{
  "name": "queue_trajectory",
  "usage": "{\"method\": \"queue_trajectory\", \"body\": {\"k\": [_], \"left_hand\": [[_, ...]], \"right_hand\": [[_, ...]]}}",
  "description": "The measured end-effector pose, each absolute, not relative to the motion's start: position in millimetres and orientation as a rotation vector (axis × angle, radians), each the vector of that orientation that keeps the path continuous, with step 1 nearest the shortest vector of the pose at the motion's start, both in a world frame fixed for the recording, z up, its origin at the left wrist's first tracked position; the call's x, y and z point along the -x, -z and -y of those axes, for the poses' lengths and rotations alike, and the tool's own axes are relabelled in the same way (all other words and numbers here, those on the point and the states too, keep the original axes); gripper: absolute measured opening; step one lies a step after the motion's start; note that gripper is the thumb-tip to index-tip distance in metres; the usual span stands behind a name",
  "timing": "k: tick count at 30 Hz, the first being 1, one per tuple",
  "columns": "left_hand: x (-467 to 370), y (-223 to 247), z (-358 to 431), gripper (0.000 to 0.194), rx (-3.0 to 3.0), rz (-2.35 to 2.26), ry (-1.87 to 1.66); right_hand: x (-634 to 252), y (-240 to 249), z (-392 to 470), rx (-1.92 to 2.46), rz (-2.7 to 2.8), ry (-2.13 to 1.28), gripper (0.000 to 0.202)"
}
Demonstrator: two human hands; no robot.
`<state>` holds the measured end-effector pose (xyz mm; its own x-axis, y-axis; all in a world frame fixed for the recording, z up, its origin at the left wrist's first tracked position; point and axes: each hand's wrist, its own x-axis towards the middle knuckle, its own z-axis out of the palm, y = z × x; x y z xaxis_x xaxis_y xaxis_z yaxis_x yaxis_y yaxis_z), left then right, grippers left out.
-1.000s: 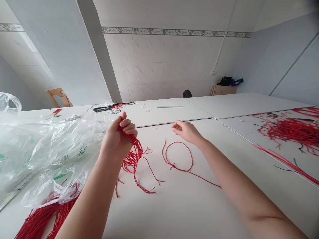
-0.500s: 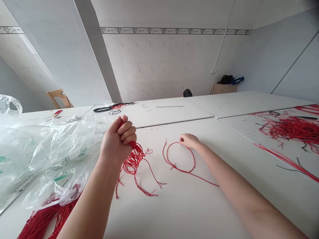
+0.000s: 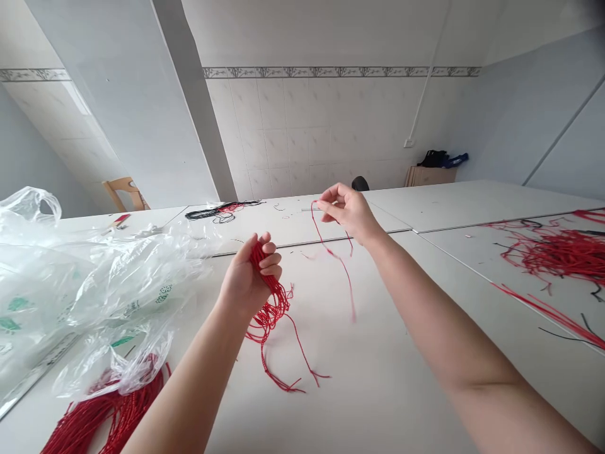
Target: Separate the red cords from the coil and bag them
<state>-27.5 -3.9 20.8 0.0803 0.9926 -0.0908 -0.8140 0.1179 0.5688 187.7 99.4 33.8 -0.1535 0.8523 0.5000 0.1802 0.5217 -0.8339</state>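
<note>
My left hand (image 3: 253, 271) is wrapped around a bundle of thin red braided cords (image 3: 274, 309), whose knotted ends hang down toward the white table (image 3: 378, 391). To its right and higher up, my right hand (image 3: 347, 211) pinches a single red cord (image 3: 324, 243) between thumb and fingertips. This cord dangles in the air above the table, its lower end blurred by motion. Part of it is hidden behind the fingers.
Clear plastic bags (image 3: 118, 271) cover the left side, above a thick bunch of red cords (image 3: 108, 410). A heap of red cords (image 3: 562, 252) lies at the right. Black cords (image 3: 212, 211) rest at the back left, near a wooden chair (image 3: 125, 189).
The single cord lay looped on the table and is now lifted in my right hand, which has moved up and slightly left. My left hand has shifted right, its fingers looser around the bundle.
</note>
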Motion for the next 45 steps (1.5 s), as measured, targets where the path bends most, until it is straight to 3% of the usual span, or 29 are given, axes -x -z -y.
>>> {"method": "queue_trajectory", "body": {"k": [6, 16, 25, 30, 45], "left_hand": [[17.2, -12.2, 1.4, 0.034, -0.464, -0.637, -1.382], [18.1, 0.2, -0.8, 0.028, -0.659, -0.646, -1.369], [9.3, 1.6, 0.9, 0.035, -0.707, -0.756, -1.358], [10.3, 9.0, -1.5, 0.031, -0.805, -0.789, -1.380], [11.9, 16.1, 4.2, 0.037, -1.437, -0.973, -1.132]], "right_hand": [[-152.3, -26.3, -43.2, 0.540, 1.668, -0.948, 0.024], [-144.2, 26.9, -20.0, 0.719, 1.735, -1.050, 0.016], [-142.6, 33.7, -17.1, 0.691, 1.654, -0.989, 0.020], [-147.2, 37.1, -8.0, 0.792, 1.761, -1.197, 0.033], [-156.6, 34.3, -5.1, 0.799, 1.830, -1.537, 0.029]]}}
